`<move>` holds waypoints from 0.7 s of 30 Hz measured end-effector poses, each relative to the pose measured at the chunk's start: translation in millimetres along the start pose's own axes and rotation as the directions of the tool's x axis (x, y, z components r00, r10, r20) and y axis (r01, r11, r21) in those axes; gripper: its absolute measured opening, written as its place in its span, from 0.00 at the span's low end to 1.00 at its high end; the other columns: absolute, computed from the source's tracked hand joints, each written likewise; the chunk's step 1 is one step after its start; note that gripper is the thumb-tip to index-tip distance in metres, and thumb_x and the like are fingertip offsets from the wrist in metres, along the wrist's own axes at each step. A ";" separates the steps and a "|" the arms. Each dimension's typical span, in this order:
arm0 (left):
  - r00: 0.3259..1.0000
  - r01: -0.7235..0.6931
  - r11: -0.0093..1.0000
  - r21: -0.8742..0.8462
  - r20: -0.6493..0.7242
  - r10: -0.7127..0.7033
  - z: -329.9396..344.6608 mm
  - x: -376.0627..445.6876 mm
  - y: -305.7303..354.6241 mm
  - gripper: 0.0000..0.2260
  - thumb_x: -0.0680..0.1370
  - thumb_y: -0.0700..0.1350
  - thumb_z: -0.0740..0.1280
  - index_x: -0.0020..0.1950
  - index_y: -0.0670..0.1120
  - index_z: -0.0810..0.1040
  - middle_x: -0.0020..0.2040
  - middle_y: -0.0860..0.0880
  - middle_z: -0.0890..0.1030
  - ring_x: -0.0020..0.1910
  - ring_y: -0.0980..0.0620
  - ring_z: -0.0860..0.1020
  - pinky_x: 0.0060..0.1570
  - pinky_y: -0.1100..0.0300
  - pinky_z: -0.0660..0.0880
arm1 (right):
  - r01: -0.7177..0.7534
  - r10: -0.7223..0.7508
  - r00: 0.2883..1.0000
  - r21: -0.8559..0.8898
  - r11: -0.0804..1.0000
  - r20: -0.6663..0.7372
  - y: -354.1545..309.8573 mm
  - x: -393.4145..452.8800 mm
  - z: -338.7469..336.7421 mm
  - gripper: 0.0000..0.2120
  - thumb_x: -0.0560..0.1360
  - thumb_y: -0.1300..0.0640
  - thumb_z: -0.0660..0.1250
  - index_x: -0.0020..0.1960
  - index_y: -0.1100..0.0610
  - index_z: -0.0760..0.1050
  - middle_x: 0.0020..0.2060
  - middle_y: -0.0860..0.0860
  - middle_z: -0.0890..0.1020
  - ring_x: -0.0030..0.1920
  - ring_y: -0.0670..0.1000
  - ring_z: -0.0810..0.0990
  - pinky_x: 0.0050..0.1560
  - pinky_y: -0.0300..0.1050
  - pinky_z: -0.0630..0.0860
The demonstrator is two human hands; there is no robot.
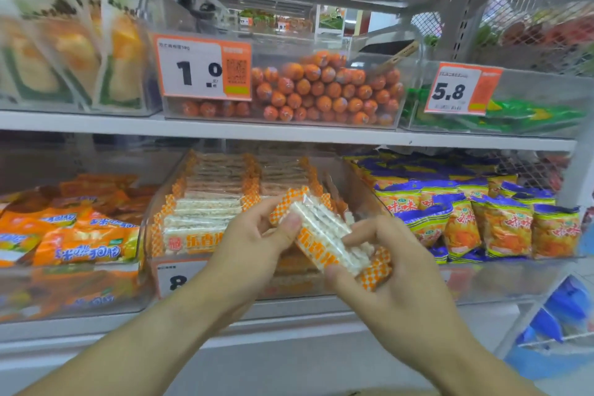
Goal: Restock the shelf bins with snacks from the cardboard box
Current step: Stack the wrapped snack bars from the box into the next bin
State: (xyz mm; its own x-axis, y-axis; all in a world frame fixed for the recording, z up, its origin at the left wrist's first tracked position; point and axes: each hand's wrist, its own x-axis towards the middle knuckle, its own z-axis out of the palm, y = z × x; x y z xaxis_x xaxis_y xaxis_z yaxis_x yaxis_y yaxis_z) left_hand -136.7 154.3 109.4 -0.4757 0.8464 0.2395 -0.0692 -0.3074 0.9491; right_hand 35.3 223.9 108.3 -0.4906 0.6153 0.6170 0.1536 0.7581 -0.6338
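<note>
A stack of puffed-rice snack packs (324, 230) with orange checkered ends is tilted in front of the middle clear bin (151, 228) on the lower shelf. My left hand (254, 244) grips the stack's upper left end, thumb on top. My right hand (385, 267) grips its lower right end from below and the side. The bin behind holds rows of the same packs (205, 212). The cardboard box is not in view.
Orange snack bags (74, 235) fill the bin to the left; blue-and-yellow chip bags (501, 219) stand to the right. On the shelf above sit a sausage bin (324, 90), price tags (204, 66) and green packs (527, 116). A wire basket with blue packs (562, 315) hangs lower right.
</note>
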 end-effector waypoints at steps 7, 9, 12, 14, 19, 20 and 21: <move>0.973 -0.113 0.926 0.361 -0.148 0.177 -2.0 21.3 6.1 0.14 0.79 0.46 0.70 0.64 0.48 0.74 0.53 0.48 0.80 0.44 0.55 0.81 0.40 0.66 0.77 | 0.022 -0.030 0.992 -0.070 0.997 -0.120 9.9 20.3 6.5 0.11 0.64 0.48 0.75 0.44 0.44 0.77 0.48 0.41 0.80 0.48 0.44 0.80 0.49 0.40 0.74; 0.928 -0.237 0.679 0.695 -0.046 0.371 -6.6 32.8 4.2 0.17 0.80 0.53 0.67 0.66 0.48 0.72 0.59 0.48 0.74 0.55 0.51 0.78 0.56 0.58 0.75 | 0.047 -0.083 0.978 -0.184 0.982 -0.193 16.4 31.7 6.7 0.11 0.65 0.50 0.76 0.44 0.45 0.77 0.47 0.43 0.80 0.48 0.45 0.77 0.52 0.32 0.70; 0.937 -0.295 0.103 0.950 0.267 0.227 -13.7 41.6 -4.9 0.30 0.77 0.63 0.50 0.74 0.49 0.67 0.72 0.42 0.67 0.72 0.41 0.66 0.72 0.46 0.63 | 0.034 -0.104 0.979 -0.362 0.932 -0.177 23.0 55.3 11.5 0.16 0.67 0.54 0.77 0.53 0.49 0.79 0.48 0.50 0.78 0.51 0.48 0.76 0.49 0.30 0.63; 0.962 -0.268 -0.160 0.950 0.274 0.016 -17.5 46.8 -12.5 0.32 0.78 0.66 0.43 0.80 0.56 0.54 0.80 0.42 0.56 0.79 0.41 0.54 0.76 0.42 0.51 | 0.008 -0.074 0.988 -0.428 0.904 -0.138 30.1 70.5 19.9 0.22 0.68 0.55 0.76 0.61 0.48 0.77 0.50 0.52 0.77 0.54 0.53 0.77 0.48 0.34 0.62; 0.958 -0.283 -0.275 0.919 0.283 -0.041 -18.2 54.4 -24.1 0.28 0.81 0.66 0.43 0.80 0.61 0.48 0.81 0.43 0.56 0.78 0.40 0.56 0.74 0.38 0.52 | -0.104 0.024 0.989 -0.574 0.812 -0.145 50.1 106.3 38.8 0.14 0.72 0.48 0.73 0.56 0.48 0.82 0.54 0.56 0.78 0.57 0.59 0.77 0.55 0.46 0.70; 0.955 -0.289 -0.292 0.912 0.297 -0.016 -19.2 54.2 -27.0 0.28 0.81 0.66 0.42 0.80 0.60 0.48 0.80 0.43 0.57 0.78 0.40 0.57 0.74 0.38 0.53 | -0.106 0.023 0.989 -0.589 0.801 -0.147 53.4 112.5 42.0 0.15 0.72 0.43 0.73 0.55 0.49 0.83 0.53 0.57 0.81 0.56 0.60 0.78 0.56 0.48 0.72; 0.951 -0.296 -0.304 0.906 0.311 0.001 -20.1 52.7 -29.2 0.28 0.81 0.66 0.42 0.80 0.60 0.49 0.80 0.42 0.58 0.77 0.39 0.57 0.74 0.38 0.54 | -0.107 0.024 0.989 -0.585 0.804 -0.148 56.0 118.2 44.8 0.18 0.72 0.38 0.71 0.54 0.50 0.84 0.51 0.57 0.83 0.56 0.60 0.79 0.57 0.51 0.76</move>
State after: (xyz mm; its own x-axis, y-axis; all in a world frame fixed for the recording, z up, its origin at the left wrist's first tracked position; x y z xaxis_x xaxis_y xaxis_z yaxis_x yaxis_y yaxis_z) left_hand -177.4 199.1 90.2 -0.1799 0.9393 0.2923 0.9559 0.2371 -0.1735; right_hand -52.5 329.4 124.9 -0.3548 0.6588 0.6634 0.6781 0.6698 -0.3025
